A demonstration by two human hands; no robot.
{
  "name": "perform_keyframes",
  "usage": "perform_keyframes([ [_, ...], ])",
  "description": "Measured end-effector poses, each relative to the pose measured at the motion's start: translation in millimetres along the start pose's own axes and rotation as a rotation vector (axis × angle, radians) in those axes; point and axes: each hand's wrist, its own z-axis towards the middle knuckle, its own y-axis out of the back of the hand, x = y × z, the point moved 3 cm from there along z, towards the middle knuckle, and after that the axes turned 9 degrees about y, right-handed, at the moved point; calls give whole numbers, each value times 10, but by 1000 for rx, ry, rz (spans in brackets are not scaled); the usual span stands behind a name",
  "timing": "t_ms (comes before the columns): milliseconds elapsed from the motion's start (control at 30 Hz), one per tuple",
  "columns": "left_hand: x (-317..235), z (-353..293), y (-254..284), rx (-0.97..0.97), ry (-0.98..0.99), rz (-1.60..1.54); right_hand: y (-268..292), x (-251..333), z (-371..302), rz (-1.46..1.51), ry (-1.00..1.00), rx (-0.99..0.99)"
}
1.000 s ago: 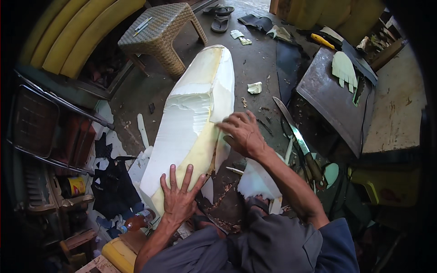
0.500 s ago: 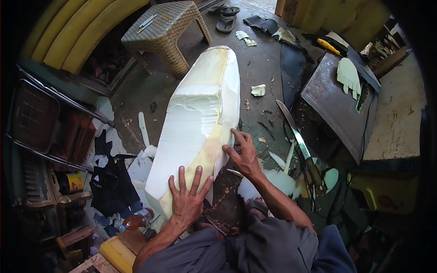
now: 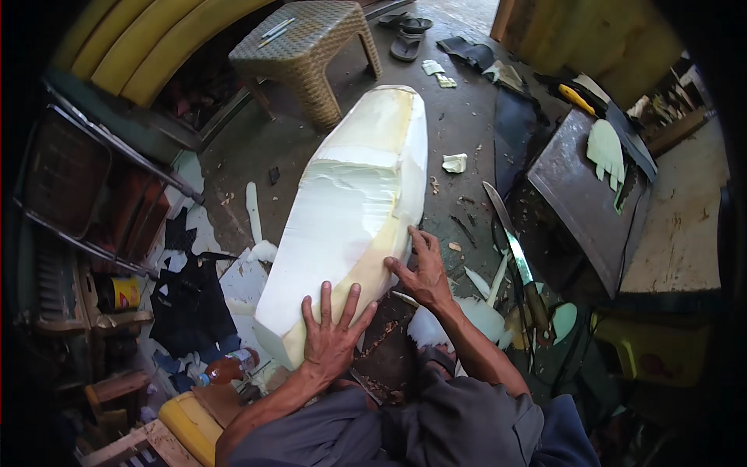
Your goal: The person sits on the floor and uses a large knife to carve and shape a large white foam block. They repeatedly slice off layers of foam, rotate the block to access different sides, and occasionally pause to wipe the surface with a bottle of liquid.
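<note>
A long foam block [image 3: 323, 222], white with yellowish patches and shaped like a motorcycle seat, lies lengthwise in front of me. A carved step crosses its top, and the far end narrows. My left hand [image 3: 331, 335] rests on the near end of the foam, palm down with fingers spread. My right hand [image 3: 424, 274] touches the block's right side edge with thumb and fingertips, fingers apart and not wrapped round it. To the right, on the floor, lies a long knife [image 3: 516, 253] with a worn handle.
A woven stool [image 3: 311, 47] with pens on it stands beyond the foam. Foam scraps [image 3: 475, 315] and black cloth [image 3: 194, 311] litter the floor. Right are a dark panel [image 3: 580, 191] and a yellow-handled tool [image 3: 576, 100]. A metal-framed chair [image 3: 70, 187] lies left.
The whole view has shifted slightly, so everything sits a little farther right in the picture. Both hands keep their places on the foam.
</note>
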Motion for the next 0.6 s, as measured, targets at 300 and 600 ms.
perform_keyframes([
  [300, -131, -124, -538, -48, 1, -37, 374, -492, -312, -519, -52, -302],
  [600, 1035, 22, -475, -218, 541, -550, 570, -679, -1335, -501, -154, 478],
])
